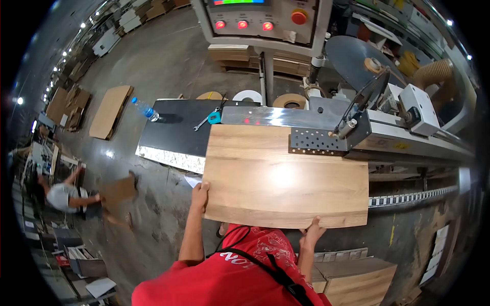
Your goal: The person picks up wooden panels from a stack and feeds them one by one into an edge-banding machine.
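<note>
Wood board: L hand clamped on its left edge, R hand on its near edge; keep lvl w/ metal plate at its far R.

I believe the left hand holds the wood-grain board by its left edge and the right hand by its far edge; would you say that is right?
Not quite: the head view shows the right hand holding the wood-grain board by its near edge, not its far edge. The left hand does hold its left edge.
</note>
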`<act>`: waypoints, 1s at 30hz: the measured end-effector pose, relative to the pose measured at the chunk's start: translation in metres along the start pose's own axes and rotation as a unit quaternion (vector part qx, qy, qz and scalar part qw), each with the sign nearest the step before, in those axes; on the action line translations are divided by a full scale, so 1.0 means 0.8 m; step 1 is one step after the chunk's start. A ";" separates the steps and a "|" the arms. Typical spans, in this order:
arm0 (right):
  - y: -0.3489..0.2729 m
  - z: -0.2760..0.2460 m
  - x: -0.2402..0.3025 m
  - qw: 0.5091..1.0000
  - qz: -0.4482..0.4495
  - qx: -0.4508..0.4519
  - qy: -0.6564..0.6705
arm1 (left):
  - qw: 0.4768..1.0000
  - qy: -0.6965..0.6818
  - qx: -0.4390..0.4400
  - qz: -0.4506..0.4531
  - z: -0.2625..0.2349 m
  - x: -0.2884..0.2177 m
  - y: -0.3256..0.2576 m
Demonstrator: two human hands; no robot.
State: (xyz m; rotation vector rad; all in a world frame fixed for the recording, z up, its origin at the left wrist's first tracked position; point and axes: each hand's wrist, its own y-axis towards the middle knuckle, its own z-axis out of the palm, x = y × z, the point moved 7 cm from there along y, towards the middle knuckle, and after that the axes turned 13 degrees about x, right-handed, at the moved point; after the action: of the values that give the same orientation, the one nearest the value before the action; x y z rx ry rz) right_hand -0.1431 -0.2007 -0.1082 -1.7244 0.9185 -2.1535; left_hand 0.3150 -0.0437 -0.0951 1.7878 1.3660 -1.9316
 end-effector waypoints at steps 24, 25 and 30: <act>-0.007 0.078 -0.106 0.895 0.021 0.073 0.439 | 0.839 0.448 0.304 0.044 0.308 -0.056 0.008; -0.003 0.068 -0.080 0.829 -0.008 0.031 0.559 | 0.833 0.468 0.292 0.044 0.322 -0.066 0.000; -0.023 -0.015 -0.078 0.946 -0.017 -0.020 0.323 | 0.845 0.392 0.343 0.118 0.391 -0.070 -0.001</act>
State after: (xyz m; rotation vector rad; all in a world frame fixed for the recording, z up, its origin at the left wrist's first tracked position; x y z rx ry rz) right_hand -0.1333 -0.1486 -0.1477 -1.0370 1.0774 -2.7976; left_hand 0.1104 -0.2870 -0.0910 3.1487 0.4800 -1.7137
